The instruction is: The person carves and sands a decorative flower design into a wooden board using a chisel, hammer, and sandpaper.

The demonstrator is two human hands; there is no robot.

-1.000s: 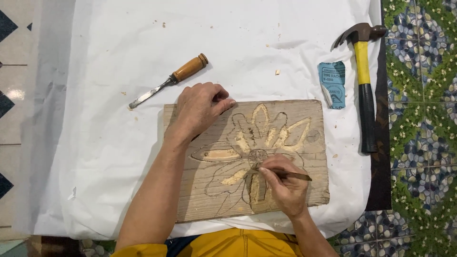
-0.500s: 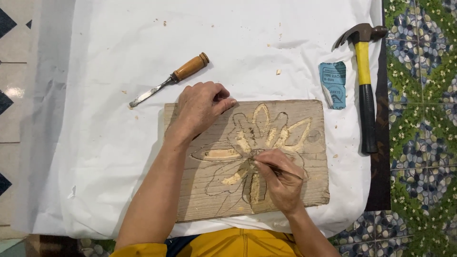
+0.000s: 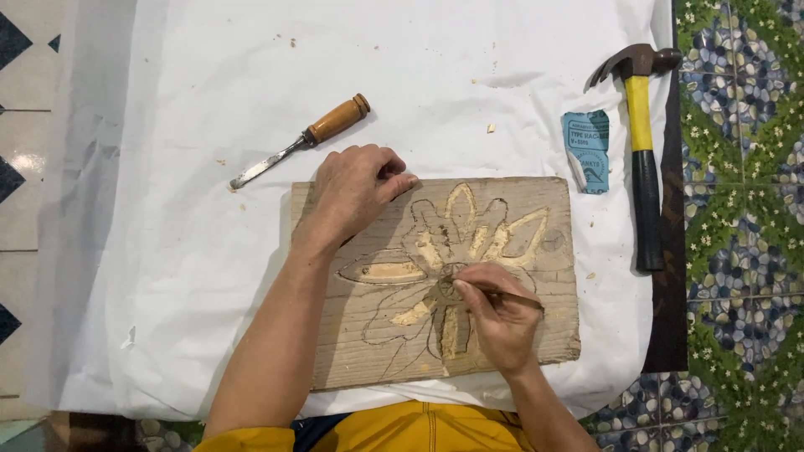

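Pinching a pencil (image 3: 511, 295), right hand (image 3: 501, 318) fingers over carved board (image 3: 536, 335); left hand (image 3: 352, 192) flat, fingers empty.

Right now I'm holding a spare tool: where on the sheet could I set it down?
Bare sheet lies left of the board, below the chisel, and along the top between chisel and hammer. Crowded: the right strip with hammer and sandpaper, and the board under both hands.

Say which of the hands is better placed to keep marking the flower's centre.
Right hand: it grips the thin tool, tip at the flower's centre. The left hand lies flat on the board.
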